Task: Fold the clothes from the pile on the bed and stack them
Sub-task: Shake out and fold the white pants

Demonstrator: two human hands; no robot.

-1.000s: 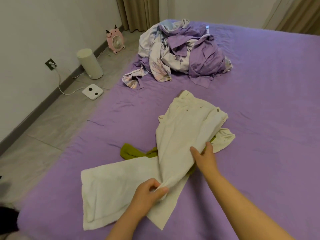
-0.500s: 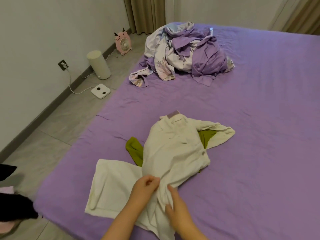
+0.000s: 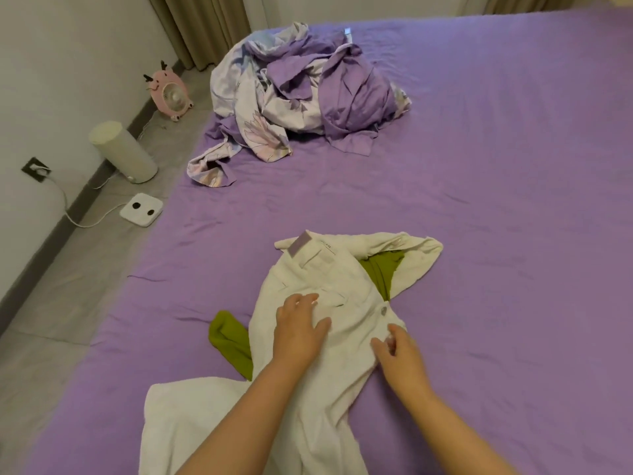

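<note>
- Left hand [image 3: 301, 329]: lies palm-down on the cream trousers [image 3: 329, 323], its fingers [image 3: 301, 299] loosely spread and fairly straight, flat against the cloth just below the waistband. It pins the fabric rather than gripping it.
- Right hand [image 3: 399, 354]: at the right edge of the trousers, its fingers [image 3: 394, 332] curled inward at the hem of the cloth just below the button [image 3: 383, 310]. They appear to pinch the edge; the contact itself is too small to confirm.
- Trousers: spread on the purple bed [image 3: 496, 200], waistband beyond the fingertips, legs trailing back under both forearms toward the near edge. The fabric between the two hands is rumpled.
- Green garment [image 3: 229, 341]: lies beneath the trousers, showing left of the left fingers and again beyond the right fingers, under the waistband.
- Pile [image 3: 301, 87]: unfolded purple and floral clothes, well beyond both hands at the far side of the bed.
- Step in hand, as judged: flattening the trousers before the fold.
- Method advised: keep the left palm as the anchor; draw the pinched edge outward, away from the left fingers, until the creases between the hands go flat.
- Smooth from the waistband toward the legs, so slack runs off the free end.
- Caution: the green garment underneath may drag with the trousers; light pressure and short strokes should keep it in place.
- Align both legs one upon the other before folding crosswise.
</note>
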